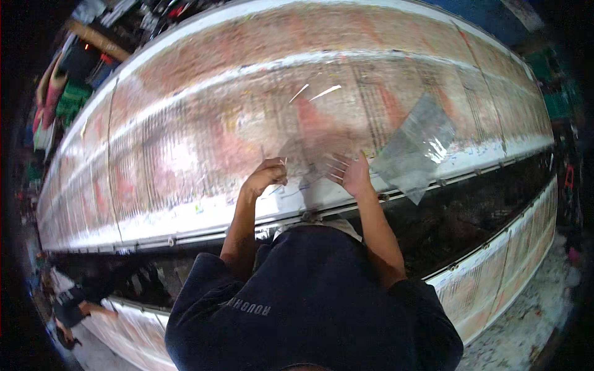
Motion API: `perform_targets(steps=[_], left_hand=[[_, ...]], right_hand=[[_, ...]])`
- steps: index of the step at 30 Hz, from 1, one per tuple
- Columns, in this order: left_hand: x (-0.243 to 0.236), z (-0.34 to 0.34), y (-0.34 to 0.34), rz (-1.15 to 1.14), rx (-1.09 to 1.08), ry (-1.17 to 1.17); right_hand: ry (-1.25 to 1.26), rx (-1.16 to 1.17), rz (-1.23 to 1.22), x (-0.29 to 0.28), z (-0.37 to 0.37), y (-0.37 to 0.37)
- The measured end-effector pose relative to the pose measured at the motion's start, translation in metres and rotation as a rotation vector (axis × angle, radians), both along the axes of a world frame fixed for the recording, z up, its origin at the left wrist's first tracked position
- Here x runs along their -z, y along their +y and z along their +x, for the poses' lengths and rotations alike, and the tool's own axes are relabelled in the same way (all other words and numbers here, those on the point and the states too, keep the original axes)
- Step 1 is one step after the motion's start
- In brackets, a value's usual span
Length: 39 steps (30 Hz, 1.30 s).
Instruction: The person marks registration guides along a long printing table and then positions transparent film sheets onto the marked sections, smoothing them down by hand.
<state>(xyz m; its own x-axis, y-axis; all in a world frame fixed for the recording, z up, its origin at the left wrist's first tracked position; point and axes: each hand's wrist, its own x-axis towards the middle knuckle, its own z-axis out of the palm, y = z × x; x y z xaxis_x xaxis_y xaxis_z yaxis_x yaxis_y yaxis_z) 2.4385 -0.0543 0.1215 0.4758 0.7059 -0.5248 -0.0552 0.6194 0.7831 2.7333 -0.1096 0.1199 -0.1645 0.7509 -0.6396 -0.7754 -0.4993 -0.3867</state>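
My left hand (pixel 268 177) is over the near edge of a long, stained table (pixel 247 133), its fingers curled in. A thin pale glint shows at its fingertips, too small to name. To its right, my right hand (pixel 351 177) is held with the fingers spread and nothing in them. Beside that hand lies a clear plastic sheet (pixel 416 145), slanted, one corner reaching past the table's near edge. Farther off on the tabletop are a white strip (pixel 325 92) and a thinner strip (pixel 299 93).
A dark gap (pixel 464 213) runs along the near side, with a second table (pixel 495 247) beyond it. Another person (pixel 71 307) is by that table at lower left. At the upper left are another person's arm (pixel 44 86) and green crates (pixel 73 99).
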Motion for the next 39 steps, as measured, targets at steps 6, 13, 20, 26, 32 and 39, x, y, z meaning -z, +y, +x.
perform_targets(steps=[6, 13, 20, 26, 32, 39], left_hand=[[0.001, -0.037, -0.01, 0.134, -0.145, 0.247], [-0.095, -0.09, 0.224, 0.695, -0.373, 0.129], [-0.174, -0.087, 0.188, 0.892, -0.596, 0.009], [-0.016, -0.121, 0.104, 0.634, -0.476, 0.254], [0.087, -0.155, 0.018, 0.665, 0.081, 1.043], [0.104, -0.153, -0.014, 0.738, 0.108, 1.054]], right_hand=[[-0.385, -0.296, 0.199, -0.04, -0.023, 0.028], [-0.809, -0.254, 0.802, -0.161, -0.06, 0.227], [-0.676, 0.009, 1.058, -0.189, -0.102, 0.205], [-0.785, -0.11, 0.44, -0.028, -0.107, 0.12], [-1.427, -0.817, 0.254, 0.078, -0.099, 0.064], [-1.731, -0.962, 0.003, 0.081, -0.1, 0.059]])
